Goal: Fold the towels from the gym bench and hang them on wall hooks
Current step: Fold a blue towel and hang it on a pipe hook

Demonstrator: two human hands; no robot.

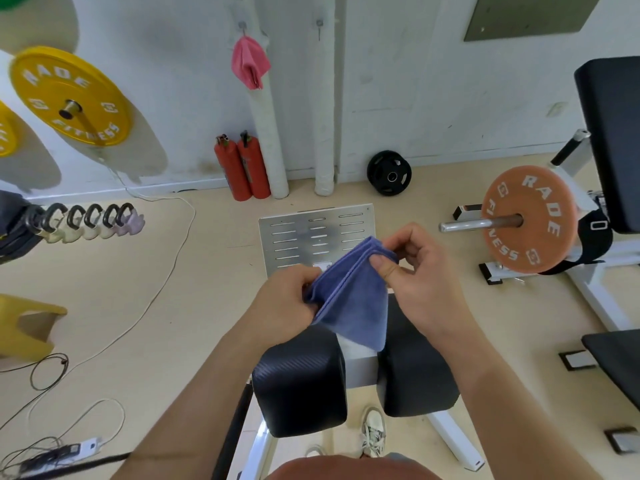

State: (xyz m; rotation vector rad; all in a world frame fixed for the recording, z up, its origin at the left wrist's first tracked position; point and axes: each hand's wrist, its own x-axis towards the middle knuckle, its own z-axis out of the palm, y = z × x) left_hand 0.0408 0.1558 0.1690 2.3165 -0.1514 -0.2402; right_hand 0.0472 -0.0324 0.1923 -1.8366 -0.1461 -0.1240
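Left hand [287, 299], right hand [415, 275], both pinching blue towel [349, 306] (folded, layered), over bench [301, 386]

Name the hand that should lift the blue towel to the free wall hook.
Right, probably. The right hand pinches the upper corner of the blue towel, higher and closer to the empty hook; the left hand grips its lower edge. The pink towel fills the other hook.

Foreground: the held towel [349, 299] lies between the left hand [287, 299] and right hand [422, 278], above the bench pads [301, 382]. Behind, on the wall [398, 81] — a hung towel [250, 62] on the left hook [242, 26], a second hook [319, 24] to its right, fire extinguishers [242, 168] on the floor below.
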